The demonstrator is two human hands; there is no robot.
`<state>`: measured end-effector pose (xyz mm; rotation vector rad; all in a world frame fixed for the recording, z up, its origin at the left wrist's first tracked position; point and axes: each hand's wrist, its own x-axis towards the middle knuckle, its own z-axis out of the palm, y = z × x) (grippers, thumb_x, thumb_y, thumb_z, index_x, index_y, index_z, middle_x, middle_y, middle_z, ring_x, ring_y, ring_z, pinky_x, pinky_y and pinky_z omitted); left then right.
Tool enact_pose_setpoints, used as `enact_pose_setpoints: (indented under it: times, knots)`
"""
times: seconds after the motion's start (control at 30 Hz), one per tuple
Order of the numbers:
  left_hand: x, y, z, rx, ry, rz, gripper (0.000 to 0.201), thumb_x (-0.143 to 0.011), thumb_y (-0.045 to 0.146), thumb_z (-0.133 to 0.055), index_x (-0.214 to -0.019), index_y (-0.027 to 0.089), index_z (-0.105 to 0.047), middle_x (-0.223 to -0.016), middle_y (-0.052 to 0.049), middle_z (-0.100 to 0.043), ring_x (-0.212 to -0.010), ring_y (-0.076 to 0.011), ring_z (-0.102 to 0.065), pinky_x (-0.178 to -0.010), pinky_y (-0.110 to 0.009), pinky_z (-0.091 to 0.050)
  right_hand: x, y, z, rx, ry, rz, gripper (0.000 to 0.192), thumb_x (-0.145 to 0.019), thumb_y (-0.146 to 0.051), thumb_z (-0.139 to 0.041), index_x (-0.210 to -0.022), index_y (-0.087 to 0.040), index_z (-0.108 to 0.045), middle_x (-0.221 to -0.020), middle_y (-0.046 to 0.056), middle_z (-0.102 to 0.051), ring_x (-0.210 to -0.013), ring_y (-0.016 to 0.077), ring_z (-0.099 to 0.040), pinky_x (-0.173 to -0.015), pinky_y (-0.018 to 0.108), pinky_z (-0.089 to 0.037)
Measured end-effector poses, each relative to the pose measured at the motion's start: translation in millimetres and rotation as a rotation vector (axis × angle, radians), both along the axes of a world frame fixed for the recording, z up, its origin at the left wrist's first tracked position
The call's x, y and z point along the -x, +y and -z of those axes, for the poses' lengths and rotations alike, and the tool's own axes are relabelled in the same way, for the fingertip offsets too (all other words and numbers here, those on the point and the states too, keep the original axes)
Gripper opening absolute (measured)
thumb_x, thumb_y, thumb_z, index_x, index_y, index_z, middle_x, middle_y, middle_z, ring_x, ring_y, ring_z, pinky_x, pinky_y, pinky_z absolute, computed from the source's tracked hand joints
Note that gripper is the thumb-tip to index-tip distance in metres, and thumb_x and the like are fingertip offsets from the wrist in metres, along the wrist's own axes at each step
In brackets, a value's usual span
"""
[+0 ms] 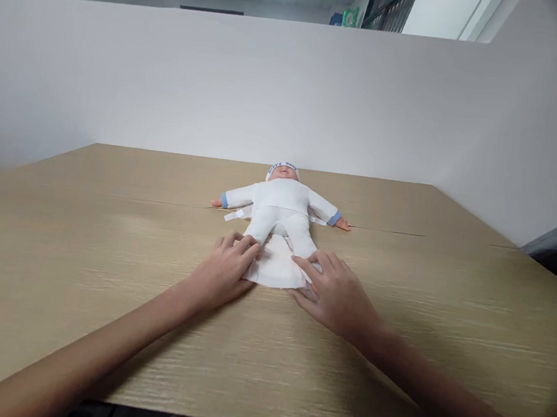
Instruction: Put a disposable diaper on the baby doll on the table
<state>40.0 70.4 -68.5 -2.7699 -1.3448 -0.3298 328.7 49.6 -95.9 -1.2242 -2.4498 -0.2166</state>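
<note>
A baby doll (282,202) in a white suit with blue cuffs and a white cap lies on its back on the wooden table (107,230), head away from me, arms spread. A white diaper (275,268) lies flat under its legs, its near end toward me. My left hand (224,272) rests on the diaper's left near corner, beside the doll's left-side foot, fingers curled on the fabric. My right hand (332,294) lies on the diaper's right near corner, fingers spread and pressing it down. The doll's feet are hidden by my hands.
A white partition wall (291,90) stands along the far edge of the table and turns along the right side. A seam runs across the tabletop (405,233) at the doll's level. The near table edge is just below my forearms.
</note>
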Motion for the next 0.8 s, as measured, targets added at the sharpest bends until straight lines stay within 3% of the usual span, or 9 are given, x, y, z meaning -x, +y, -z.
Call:
enact_pose_setpoints:
  times: [0.13, 0.23, 0.33, 0.5, 0.57, 0.67, 0.8]
  knots:
    - [1.6, 6.1, -5.8, 0.01, -0.092, -0.013, 0.011, -0.098, 0.024, -0.064, -0.108, 0.024, -0.063, -0.12, -0.009, -0.071, -0.113, -0.0354, -0.053, -0.106, -0.057, -0.045, -0.2, 12.7, -1.5, -0.014, -0.004, 0.015, 0.027, -0.104, -0.016, -0.06, -0.125, -0.02, -0.077, -0.11, 0.013, -0.072, -0.103, 0.0332, -0.065, -0.087, 0.047, -0.054]
    - [3.5, 16.2, -19.2, 0.085, -0.275, -0.015, 0.01, -0.098, 0.025, -0.061, -0.108, 0.025, -0.064, -0.107, -0.005, -0.073, -0.109, -0.0319, -0.056, -0.106, -0.053, -0.045, -6.5, 26.3, -12.1, 0.063, 0.203, -0.026, 0.019, -0.107, -0.018, -0.057, -0.11, -0.022, -0.076, -0.1, 0.007, -0.073, -0.097, 0.0279, -0.067, -0.081, 0.04, -0.05]
    - [0.9, 32.9, -35.0, 0.153, -0.468, -0.023, 0.013, -0.1, 0.031, -0.057, -0.109, 0.025, -0.065, -0.109, -0.005, -0.072, -0.11, -0.0301, -0.059, -0.102, -0.048, -0.047, -7.2, 41.8, -26.5, 0.15, 0.412, -0.06, 0.017, -0.108, -0.023, -0.056, -0.102, -0.023, -0.071, -0.096, 0.005, -0.072, -0.09, 0.0242, -0.067, -0.077, 0.036, -0.047]
    - [-13.1, 87.4, -53.1, 0.193, -0.634, -0.082, 0.021, -0.102, 0.041, -0.054, -0.106, 0.023, -0.065, -0.116, -0.006, -0.069, -0.117, -0.0301, -0.058, -0.108, -0.046, -0.044, 4.5, 86.7, -53.8, 0.169, 0.615, -0.064, 0.019, -0.107, -0.028, -0.051, -0.102, -0.021, -0.068, -0.116, 0.01, -0.069, -0.106, 0.0261, -0.065, -0.095, 0.038, -0.048]
    - [-17.4, 119.2, -53.8, 0.287, -0.742, -0.107, 0.023, -0.103, 0.044, -0.055, -0.103, 0.023, -0.063, -0.11, -0.004, -0.067, -0.11, -0.0274, -0.059, -0.103, -0.042, -0.045, 8.8, 115.2, -62.0, 0.281, 0.707, 0.024, 0.018, -0.105, -0.029, -0.053, -0.101, -0.021, -0.068, -0.115, 0.009, -0.07, -0.107, 0.0266, -0.064, -0.098, 0.038, -0.047]
    - [-19.2, 166.4, -46.8, 0.497, -0.947, -0.15, 0.021, -0.1, 0.043, -0.063, -0.096, 0.022, -0.06, -0.095, -0.001, -0.062, -0.093, -0.0213, -0.056, -0.085, -0.032, -0.044, 13.9, 160.9, -67.7, 0.457, 0.795, 0.126, 0.02, -0.105, -0.034, -0.055, -0.101, -0.021, -0.069, -0.1, 0.006, -0.074, -0.094, 0.0252, -0.065, -0.087, 0.035, -0.049]
    - [-16.3, 201.2, -30.3, 0.702, -1.125, -0.196, 0.022, -0.093, 0.04, -0.072, -0.094, 0.02, -0.062, -0.088, -0.001, -0.059, -0.084, -0.018, -0.053, -0.074, -0.028, -0.041, 20.0, 200.0, -63.1, 0.69, 0.897, 0.142, 0.02, -0.1, -0.036, -0.063, -0.097, -0.018, -0.072, -0.092, 0.007, -0.079, -0.082, 0.022, -0.068, -0.072, 0.029, -0.052]
